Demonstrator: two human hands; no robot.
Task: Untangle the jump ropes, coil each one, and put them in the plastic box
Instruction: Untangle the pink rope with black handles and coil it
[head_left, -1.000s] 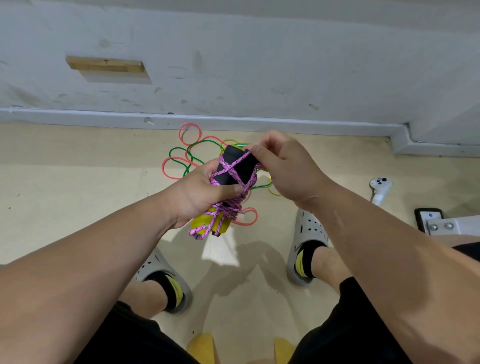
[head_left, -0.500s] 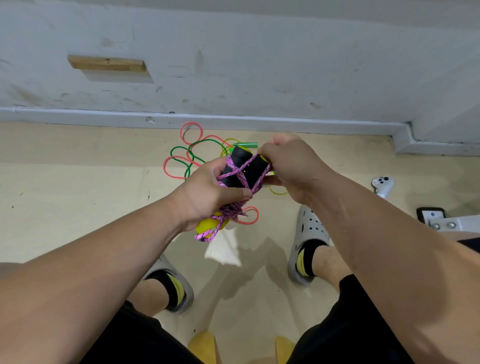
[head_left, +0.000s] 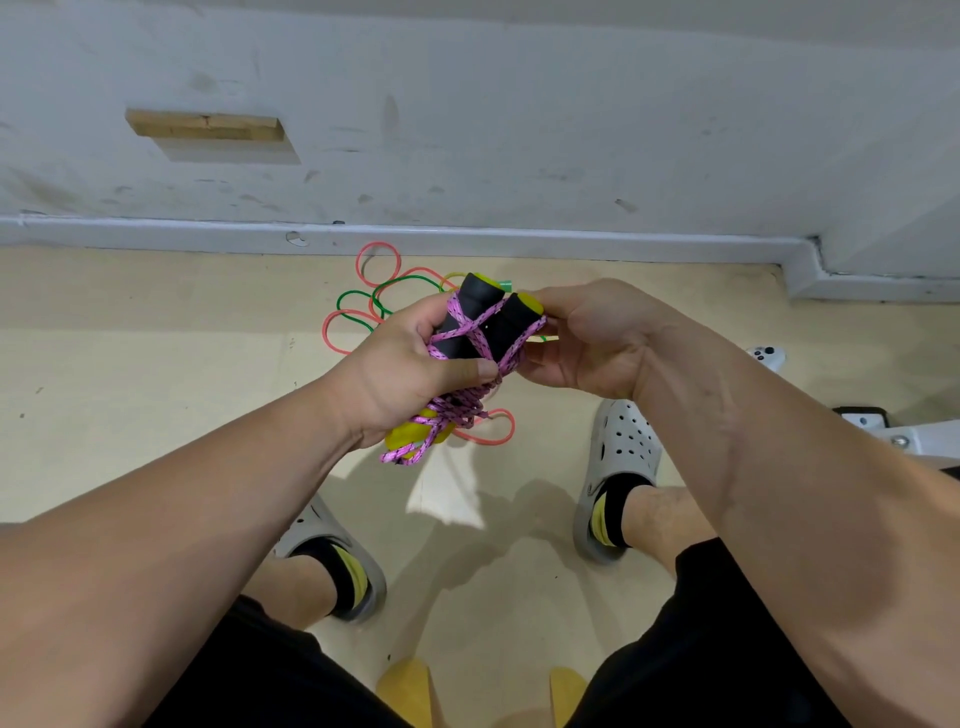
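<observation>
Clamped in curled left hand (head_left: 410, 374), thumb across wraps: pink rope (head_left: 457, 410) wound round black handles (head_left: 498, 325), long axis pointing away, tilted right. Pinched at right side by right hand (head_left: 587, 338), fingers curled. Beyond, on floor (head_left: 156, 364) by wall (head_left: 519, 130): loose ropes (head_left: 375, 299), tangled.

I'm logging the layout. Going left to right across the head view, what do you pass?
wooden block → left hand → pink rope → right hand → controller
</observation>
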